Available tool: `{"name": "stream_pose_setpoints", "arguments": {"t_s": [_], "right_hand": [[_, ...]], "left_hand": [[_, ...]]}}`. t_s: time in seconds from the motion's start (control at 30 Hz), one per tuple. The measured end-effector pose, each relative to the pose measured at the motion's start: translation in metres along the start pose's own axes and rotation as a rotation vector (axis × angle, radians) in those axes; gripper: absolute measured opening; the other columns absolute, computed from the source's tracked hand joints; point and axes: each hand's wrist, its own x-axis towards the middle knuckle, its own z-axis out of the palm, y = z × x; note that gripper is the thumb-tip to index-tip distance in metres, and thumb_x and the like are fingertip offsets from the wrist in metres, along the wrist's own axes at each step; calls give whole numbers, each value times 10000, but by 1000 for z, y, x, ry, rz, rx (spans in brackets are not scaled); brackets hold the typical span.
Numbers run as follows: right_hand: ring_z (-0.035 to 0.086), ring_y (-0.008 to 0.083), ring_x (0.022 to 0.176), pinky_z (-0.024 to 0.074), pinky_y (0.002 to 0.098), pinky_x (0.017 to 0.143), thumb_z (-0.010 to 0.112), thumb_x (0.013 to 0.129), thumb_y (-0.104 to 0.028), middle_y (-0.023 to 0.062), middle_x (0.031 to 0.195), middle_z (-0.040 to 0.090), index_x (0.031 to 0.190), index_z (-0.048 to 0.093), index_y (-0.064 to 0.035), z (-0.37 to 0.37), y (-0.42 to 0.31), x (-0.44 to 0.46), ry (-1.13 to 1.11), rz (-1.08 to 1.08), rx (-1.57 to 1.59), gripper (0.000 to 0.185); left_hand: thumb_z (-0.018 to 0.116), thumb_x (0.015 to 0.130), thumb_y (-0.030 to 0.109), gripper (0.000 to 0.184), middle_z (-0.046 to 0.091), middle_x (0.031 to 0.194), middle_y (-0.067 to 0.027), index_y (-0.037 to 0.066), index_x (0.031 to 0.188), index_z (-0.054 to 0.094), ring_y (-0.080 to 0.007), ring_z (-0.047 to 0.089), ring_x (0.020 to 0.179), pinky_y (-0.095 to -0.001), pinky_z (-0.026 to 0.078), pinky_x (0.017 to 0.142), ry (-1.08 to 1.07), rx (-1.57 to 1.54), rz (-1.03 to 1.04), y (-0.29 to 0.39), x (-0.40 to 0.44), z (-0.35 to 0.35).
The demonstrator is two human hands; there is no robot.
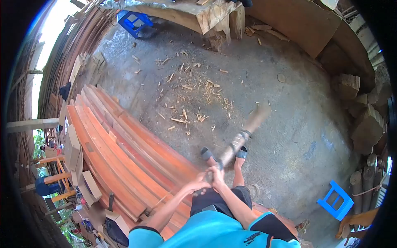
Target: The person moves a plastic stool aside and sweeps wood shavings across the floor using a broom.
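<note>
A broom (237, 142) with a banded handle slants up and right from my hands, over the floor in front of my feet. Its tan far end is smeared by motion. My right hand (216, 175) wraps round the handle. Close beside it on the left, my left hand (199, 182) has bent fingers at the handle's near end; their exact hold is partly blurred. Wood chips and shavings (206, 89) lie scattered on the concrete floor ahead, apart from the broom.
Stacked reddish planks (124, 140) run along my left side. A blue stool (134, 22) stands by a heavy wooden bench (182, 12) at the back. Another blue stool (337, 201) is at the right, near logs (367, 182) and wooden blocks (367, 128).
</note>
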Motion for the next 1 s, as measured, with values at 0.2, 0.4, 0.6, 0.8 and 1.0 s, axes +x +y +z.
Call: {"name": "stream_pose_setpoints", "arguments": {"t_s": [0.2,0.4,0.6,0.8,1.0], "right_hand": [[517,197,552,438,302,508,558,624,-186,85,711,524,735,513,-11,-109,-14,74,306,87,-165,213],[511,202,755,431,305,613,573,595,-176,86,850,531,850,533,-26,-2,95,132,-461,-643,-1377,299],[513,168,491,420,284,442,585,559,-83,103,584,531,635,524,24,229,97,149,-225,174,-847,145],[496,142,506,412,279,466,600,598,-114,53,578,511,638,522,-26,266,120,76,-325,165,-346,124],[492,154,544,422,265,521,543,642,-52,50,617,486,707,490,-38,162,85,-3,43,93,173,84]], "left_hand": [[511,663,104,185,442,489,-17,15,811,446,-75,399,352,-185,306,295,-318,130,-108,6,122,52],[556,638,180,131,496,534,-20,66,703,549,-90,448,414,-225,357,353,192,9,8,-3,52,-105],[454,684,57,287,431,553,-22,43,947,341,-111,427,377,-257,353,310,570,-351,477,39,9,-188],[507,684,124,474,458,653,-46,56,1088,269,-105,459,456,-238,375,352,418,108,265,45,-82,-234],[541,662,159,485,487,674,-44,31,1078,327,-95,465,456,-230,391,360,64,311,100,32,-84,-169]]}}
